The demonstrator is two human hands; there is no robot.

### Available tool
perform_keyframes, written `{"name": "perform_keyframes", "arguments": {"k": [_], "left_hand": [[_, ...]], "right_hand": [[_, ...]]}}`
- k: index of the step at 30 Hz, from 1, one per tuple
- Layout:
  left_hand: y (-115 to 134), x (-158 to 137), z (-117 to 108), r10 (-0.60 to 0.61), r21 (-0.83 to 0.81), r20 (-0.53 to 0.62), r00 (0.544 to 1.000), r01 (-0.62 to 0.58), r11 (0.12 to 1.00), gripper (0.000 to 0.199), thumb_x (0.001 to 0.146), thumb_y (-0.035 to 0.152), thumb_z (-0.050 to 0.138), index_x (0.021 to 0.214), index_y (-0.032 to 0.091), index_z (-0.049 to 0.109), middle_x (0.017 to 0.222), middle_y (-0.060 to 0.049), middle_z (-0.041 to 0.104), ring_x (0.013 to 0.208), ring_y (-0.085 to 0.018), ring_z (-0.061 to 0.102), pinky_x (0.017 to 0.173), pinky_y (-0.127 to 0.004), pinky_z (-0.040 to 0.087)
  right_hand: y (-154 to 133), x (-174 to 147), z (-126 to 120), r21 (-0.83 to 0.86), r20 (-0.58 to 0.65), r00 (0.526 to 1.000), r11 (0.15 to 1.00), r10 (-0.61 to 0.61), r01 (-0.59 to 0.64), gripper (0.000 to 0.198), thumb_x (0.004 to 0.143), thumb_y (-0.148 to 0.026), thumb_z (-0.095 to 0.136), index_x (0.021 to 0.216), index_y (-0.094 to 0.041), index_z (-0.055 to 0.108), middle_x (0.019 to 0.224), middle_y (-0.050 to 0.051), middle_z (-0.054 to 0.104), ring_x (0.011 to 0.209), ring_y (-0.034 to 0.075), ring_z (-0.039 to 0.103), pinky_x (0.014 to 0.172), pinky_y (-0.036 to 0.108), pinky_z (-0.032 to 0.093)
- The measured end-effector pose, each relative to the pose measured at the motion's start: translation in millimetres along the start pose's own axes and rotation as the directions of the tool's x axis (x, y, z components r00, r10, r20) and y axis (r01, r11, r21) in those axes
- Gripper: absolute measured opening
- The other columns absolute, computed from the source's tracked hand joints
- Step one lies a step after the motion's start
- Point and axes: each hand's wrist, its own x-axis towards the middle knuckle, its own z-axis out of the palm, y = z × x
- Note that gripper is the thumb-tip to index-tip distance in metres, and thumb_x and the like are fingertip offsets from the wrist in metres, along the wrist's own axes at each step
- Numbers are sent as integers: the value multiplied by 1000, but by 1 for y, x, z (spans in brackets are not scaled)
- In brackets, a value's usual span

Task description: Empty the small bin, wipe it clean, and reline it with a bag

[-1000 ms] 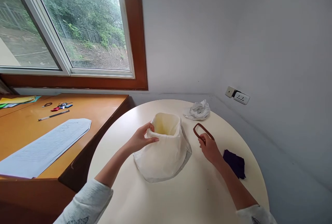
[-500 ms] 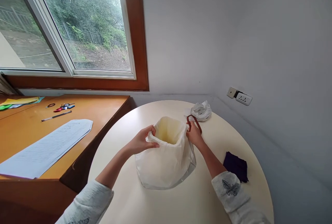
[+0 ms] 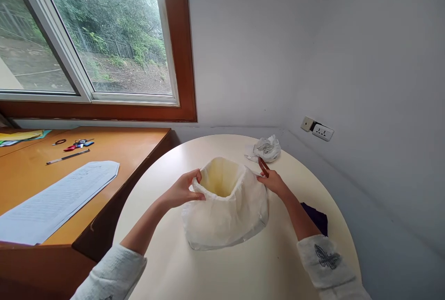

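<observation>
A white, soft-sided bag (image 3: 225,226) with a pale yellow inside stands on the round table (image 3: 222,274), its mouth facing up and open. Its lower edge flares out in a thin, see-through layer. My left hand (image 3: 184,189) grips the left side of the rim, thumb outside and fingers curled over the edge. At the right, my right hand (image 3: 274,182) pinches the bag's upper edge, and a narrow brown strap (image 3: 263,166) loops up from among its fingers. Whether the strap joins the bag is hidden by that hand.
A crumpled white plastic bag (image 3: 267,149) lies at the table's back. Dark purple folded cloth (image 3: 315,219) sits under my right forearm. On the wooden desk (image 3: 139,144) at left are papers (image 3: 66,195), a pen (image 3: 67,156) and keys (image 3: 83,143). A wall socket (image 3: 322,131) is at right.
My right hand has moved a little right and outward, drawing that side of the bag with it. The brown strap has tilted and looks narrower. My left hand still grips the rim.
</observation>
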Motion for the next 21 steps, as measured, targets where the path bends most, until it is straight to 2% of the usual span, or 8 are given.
{"name": "perform_keyframes", "arguments": {"k": [4, 8, 11, 16, 21], "left_hand": [[-2, -2, -2, 3, -18, -22, 1000, -3, 1000, 38, 60, 28, 70, 70, 20, 35, 72, 4, 43, 72, -12, 40, 60, -21, 36], [2, -3, -1, 2, -15, -21, 1000, -2, 1000, 36, 61, 27, 69, 70, 20, 34, 72, 4, 43, 72, -11, 40, 59, -21, 35], [3, -4, -1, -10, -12, -16, 1000, 10, 1000, 36, 61, 28, 68, 70, 20, 35, 73, 3, 43, 71, -11, 40, 59, -22, 36], [4, -2, 2, -4, -23, -12, 1000, 4, 1000, 38, 60, 31, 69, 71, 20, 34, 71, 4, 41, 70, -11, 39, 57, -21, 35], [4, -1, 7, 27, 1, -35, 999, -27, 1000, 39, 61, 32, 70, 71, 20, 34, 69, 5, 37, 68, -10, 37, 57, -21, 33]], "right_hand": [[3, 0, -10, -29, 52, 999, 1000, 0, 1, 23, 59, -41, 66, 63, -20, 56, 57, -1, 59, 56, 17, 55, 53, 27, 38], [-2, -4, -14, -58, 40, 999, 998, -31, 33, 29, 67, -49, 57, 69, -21, 57, 70, 2, 63, 65, 18, 58, 57, 28, 41], [-2, -5, -16, -110, 9, 1000, 994, -19, 20, 27, 73, -48, 52, 72, -21, 57, 75, 4, 65, 69, 19, 59, 58, 28, 41], [-1, -8, -19, -223, -38, 998, 973, 47, -54, 20, 71, -39, 56, 76, -20, 58, 83, 8, 66, 74, 23, 61, 58, 30, 39], [-10, -14, -26, -258, -24, 999, 966, 32, -37, 24, 71, -41, 56, 80, -19, 55, 94, 11, 65, 85, 26, 59, 61, 30, 39]]}}
